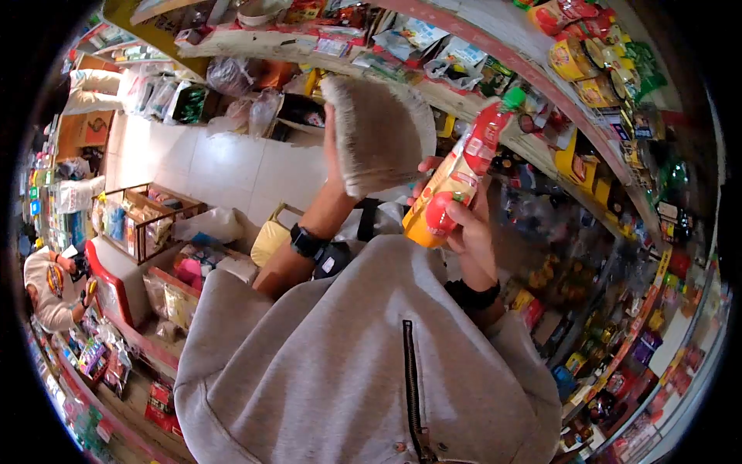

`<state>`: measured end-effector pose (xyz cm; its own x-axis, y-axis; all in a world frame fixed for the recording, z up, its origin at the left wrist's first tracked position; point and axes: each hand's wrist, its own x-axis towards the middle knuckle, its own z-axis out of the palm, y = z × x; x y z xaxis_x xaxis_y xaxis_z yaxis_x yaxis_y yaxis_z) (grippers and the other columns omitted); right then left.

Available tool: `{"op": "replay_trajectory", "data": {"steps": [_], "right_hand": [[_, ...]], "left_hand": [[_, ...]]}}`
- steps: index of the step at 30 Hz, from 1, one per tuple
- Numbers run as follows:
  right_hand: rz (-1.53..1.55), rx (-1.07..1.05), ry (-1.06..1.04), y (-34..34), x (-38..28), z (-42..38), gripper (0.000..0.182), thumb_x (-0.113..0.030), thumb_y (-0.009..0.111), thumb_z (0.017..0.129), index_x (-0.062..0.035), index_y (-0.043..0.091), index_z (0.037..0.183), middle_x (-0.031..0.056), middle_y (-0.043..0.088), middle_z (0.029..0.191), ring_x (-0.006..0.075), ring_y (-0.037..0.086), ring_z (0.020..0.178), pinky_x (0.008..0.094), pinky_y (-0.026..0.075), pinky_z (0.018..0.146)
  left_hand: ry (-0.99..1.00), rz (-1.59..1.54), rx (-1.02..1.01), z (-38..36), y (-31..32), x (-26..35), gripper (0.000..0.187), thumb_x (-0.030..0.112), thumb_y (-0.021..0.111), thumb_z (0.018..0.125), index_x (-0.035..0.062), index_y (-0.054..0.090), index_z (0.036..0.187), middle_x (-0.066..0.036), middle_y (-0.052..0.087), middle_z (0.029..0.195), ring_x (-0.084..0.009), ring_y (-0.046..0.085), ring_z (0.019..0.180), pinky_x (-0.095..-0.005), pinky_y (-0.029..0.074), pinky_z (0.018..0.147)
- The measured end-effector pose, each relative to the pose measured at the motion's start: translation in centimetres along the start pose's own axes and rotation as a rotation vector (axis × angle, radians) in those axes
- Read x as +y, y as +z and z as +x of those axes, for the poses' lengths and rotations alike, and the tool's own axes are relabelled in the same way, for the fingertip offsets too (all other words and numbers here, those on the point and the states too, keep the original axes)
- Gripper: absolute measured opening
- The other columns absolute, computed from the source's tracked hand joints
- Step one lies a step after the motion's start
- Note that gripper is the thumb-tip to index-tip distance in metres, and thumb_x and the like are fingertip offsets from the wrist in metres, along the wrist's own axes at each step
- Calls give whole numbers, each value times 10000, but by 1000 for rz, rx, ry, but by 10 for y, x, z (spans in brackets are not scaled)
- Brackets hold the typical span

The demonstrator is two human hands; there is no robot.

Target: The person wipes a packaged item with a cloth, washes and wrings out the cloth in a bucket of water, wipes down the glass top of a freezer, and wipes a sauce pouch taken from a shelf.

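Note:
My left hand [332, 151], with a dark watch on the wrist, grips a thick greyish cloth [380, 135] with a frayed edge. The cloth hides most of its fingers. My right hand [470, 232] is wrapped round a ketchup bottle [462, 174]. The bottle has a red and orange label with a tomato on it and a green cap. It is tilted, cap up and to the right, just beside the cloth. Both hands are raised in front of my grey hooded top, near the shelf.
A long shelf [525, 143] with packets and bottles runs across the top and down the right. Boxes and bags stand along the tiled floor [212, 166]. On the left are a red chair [108, 282], a wooden rack [147, 220] and another person [50, 290].

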<state>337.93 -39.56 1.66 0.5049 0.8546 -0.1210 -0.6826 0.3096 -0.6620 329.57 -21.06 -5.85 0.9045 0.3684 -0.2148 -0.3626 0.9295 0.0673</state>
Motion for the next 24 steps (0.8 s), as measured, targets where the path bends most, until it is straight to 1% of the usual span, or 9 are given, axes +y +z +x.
{"op": "replay_trajectory", "data": {"steps": [2,4,5,8,14,15,17,22,24], "right_hand": [[-40,48,-19,-13,-6,5,684,-62,784,811,-44,407,1382,164,569,1276,272,647,1067,452,543,929],[-392,323,-93,-39,-10,15,675,-2,730,845,-60,381,1420,125,554,1275,253,599,1133,428,520,977],[-479,412,-129,-48,-19,27,652,92,705,827,-67,416,1390,77,578,1261,216,588,1167,401,505,996],[-572,435,-477,-58,-61,79,627,-30,830,761,-53,496,1291,62,610,1221,175,602,1110,370,488,993],[-878,456,-999,-70,-169,226,662,-179,921,666,-26,550,1193,100,667,1162,226,650,1040,377,503,914],[-875,443,-1007,-71,-180,245,662,-179,921,666,-26,550,1193,100,667,1162,226,650,1040,377,503,914],[-1170,633,-1018,-77,-195,274,645,-263,933,630,-11,585,1110,148,704,1064,274,686,966,394,517,853],[-1490,675,-1015,-119,-187,312,643,-310,930,597,-29,609,1078,186,708,1026,365,681,949,441,517,842],[-1622,774,-725,-131,-180,316,701,-454,936,571,-47,625,1050,144,712,959,301,690,880,419,520,782]], "left_hand": [[-62,-135,-119,6,-6,6,776,702,440,937,96,487,1419,-149,561,1365,-337,540,1235,-496,396,1096],[-8,23,143,-5,-1,5,768,701,427,942,102,494,1418,-136,552,1384,-340,525,1255,-502,379,1110],[-23,24,114,-5,-6,7,768,701,427,942,102,494,1418,-136,552,1384,-340,525,1255,-502,379,1110],[-13,79,119,-10,-17,8,744,692,411,953,122,497,1424,-125,536,1410,-340,513,1274,-515,379,1113],[-96,24,120,-20,-6,12,729,681,368,971,144,468,1453,-122,516,1437,-342,501,1292,-527,382,1112],[-86,26,110,-21,-4,14,729,681,368,971,144,468,1453,-122,516,1437,-342,501,1292,-527,382,1112],[-80,48,79,-22,-2,16,729,672,364,976,136,455,1462,-121,509,1445,-335,501,1293,-516,376,1120],[29,39,52,-21,-2,25,734,662,363,980,122,435,1473,-122,499,1452,-327,494,1300,-503,365,1132],[38,47,32,-24,-1,27,732,656,364,982,119,431,1475,-122,498,1453,-325,492,1303,-502,361,1135]]}}
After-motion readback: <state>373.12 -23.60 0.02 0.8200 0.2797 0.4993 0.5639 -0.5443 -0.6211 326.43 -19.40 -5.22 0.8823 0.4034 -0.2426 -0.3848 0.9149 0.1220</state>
